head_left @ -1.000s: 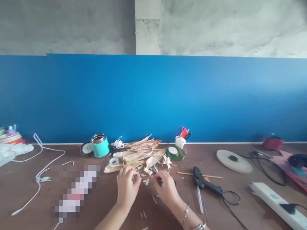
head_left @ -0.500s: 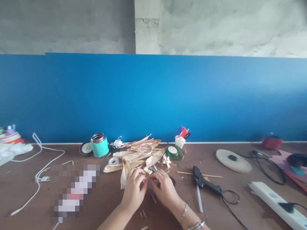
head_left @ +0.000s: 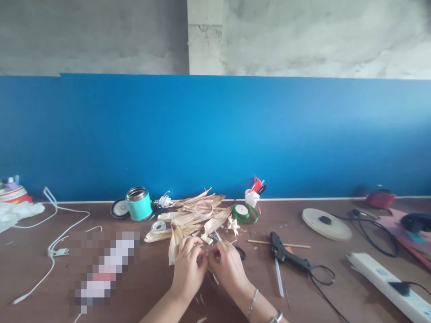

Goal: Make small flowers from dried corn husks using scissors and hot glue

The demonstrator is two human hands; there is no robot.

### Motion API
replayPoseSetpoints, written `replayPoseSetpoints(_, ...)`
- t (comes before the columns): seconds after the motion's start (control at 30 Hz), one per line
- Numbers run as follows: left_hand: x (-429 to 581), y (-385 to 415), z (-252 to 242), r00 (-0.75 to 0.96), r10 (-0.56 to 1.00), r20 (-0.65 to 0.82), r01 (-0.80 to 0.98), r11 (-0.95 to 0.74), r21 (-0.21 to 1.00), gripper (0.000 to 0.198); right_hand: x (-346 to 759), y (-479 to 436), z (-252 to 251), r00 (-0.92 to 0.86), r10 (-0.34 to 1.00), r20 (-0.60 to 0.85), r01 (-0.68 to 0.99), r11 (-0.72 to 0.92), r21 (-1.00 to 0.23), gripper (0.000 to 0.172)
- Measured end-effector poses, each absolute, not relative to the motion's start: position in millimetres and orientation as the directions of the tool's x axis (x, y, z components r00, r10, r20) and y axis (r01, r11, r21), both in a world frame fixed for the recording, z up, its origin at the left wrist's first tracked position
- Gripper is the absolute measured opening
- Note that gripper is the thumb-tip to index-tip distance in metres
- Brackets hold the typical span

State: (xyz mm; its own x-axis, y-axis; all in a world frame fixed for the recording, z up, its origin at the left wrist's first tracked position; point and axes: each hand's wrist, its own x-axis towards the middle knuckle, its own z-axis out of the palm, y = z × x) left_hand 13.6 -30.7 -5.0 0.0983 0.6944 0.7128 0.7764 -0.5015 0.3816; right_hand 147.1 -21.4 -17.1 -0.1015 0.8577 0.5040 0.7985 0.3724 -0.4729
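Note:
My left hand [head_left: 188,265] and my right hand [head_left: 229,265] meet low in the middle of the view, fingertips pinched close together. Whatever they grip between them is too small and covered to name. Just beyond the fingers lies a pile of dried corn husks [head_left: 183,220], one strip reaching down beside my left hand. A pale star-shaped husk flower [head_left: 233,225] rests at the pile's right side. Black loops [head_left: 241,254], perhaps scissor handles, show partly behind my right hand. Small husk scraps [head_left: 202,299] are scattered below the hands.
To the right are a glue gun [head_left: 289,255] across a thin wooden stick [head_left: 259,242], a round pale lid [head_left: 326,224] and a power strip [head_left: 387,282]. Green ribbon [head_left: 247,214] and a teal canister [head_left: 138,205] stand behind. White cables [head_left: 52,251] lie left.
The right hand's fingers have curled inward and its wrist has shifted slightly left. My left hand stays nearly in place. The whole view has drifted a little.

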Motion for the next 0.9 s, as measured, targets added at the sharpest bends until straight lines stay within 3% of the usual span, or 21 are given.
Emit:
replayPoseSetpoints(0.17, 3, -26, -7, 0.039, 0.705, 0.709, 0.834, -0.413, 0.365, 0.016, 176, -11, -7, 0.077, 0.904, 0.422, 0.868, 0.148, -0.474, 0.016)
replayPoseSetpoints(0.3, -5, -20, -13, 0.08, 0.753, 0.654, 0.813, -0.428, 0.394, 0.015, 218, 7, -6, 0.165, 0.885, 0.436, 0.851, 0.096, -0.516, 0.019)
replayPoseSetpoints(0.47, -1, -17, -18, 0.204, 0.795, 0.571, 0.764, -0.494, 0.415, 0.02, 226, 14, -14, -0.01, 0.921, 0.389, 0.847, 0.214, -0.486, 0.025)
replayPoseSetpoints(0.63, 1, -18, -19, 0.246, 0.801, 0.547, 0.726, -0.526, 0.444, 0.02, 211, 9, -12, -0.095, 0.963, 0.252, 0.874, 0.202, -0.442, 0.029)
replayPoseSetpoints(0.8, -4, -13, -23, 0.131, 0.793, 0.595, 0.736, -0.48, 0.477, 0.019, 208, 5, -8, -0.092, 0.974, 0.205, 0.893, 0.172, -0.417, 0.029)
replayPoseSetpoints(0.9, -8, -10, -25, 0.025, 0.794, 0.607, 0.751, -0.415, 0.513, 0.007, 208, 5, -7, -0.097, 0.975, 0.199, 0.904, 0.17, -0.392, 0.023)
